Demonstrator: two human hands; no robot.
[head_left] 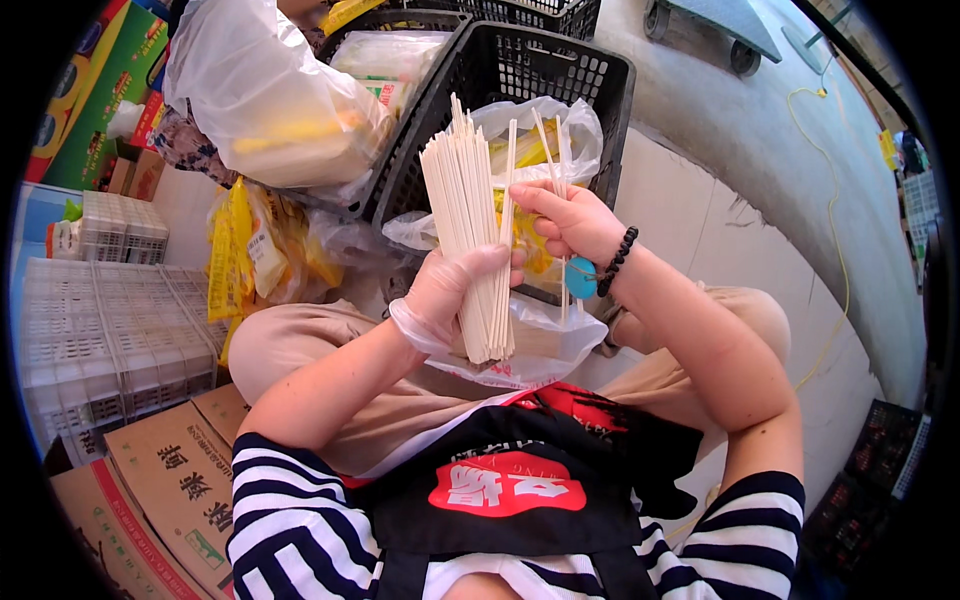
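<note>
My left hand point(446, 288), in a clear plastic glove, is closed around a thick bundle of thin, pale bamboo skewers point(462, 190). The bundle stands nearly upright, its upper ends uneven. Close on its right, my right hand point(578, 222) is bare and closed, with a few loose skewers point(563, 150) sticking up and down past its fingers. Its thumb and forefinger pinch at a skewer point(511, 150) along the bundle's right side. A black bead bracelet point(620, 262) with a round blue tag point(580, 278) circles that wrist. Below the bundle, a clear plastic bag point(555, 345) lies between my legs.
A black crate point(600, 80) holding yellow packets in plastic stands ahead. Left of it are a filled white bag point(255, 100) and yellow packages point(235, 250). White baskets point(70, 330) and cardboard boxes point(165, 480) stand at my left. A wheeled cart point(715, 25) is far right.
</note>
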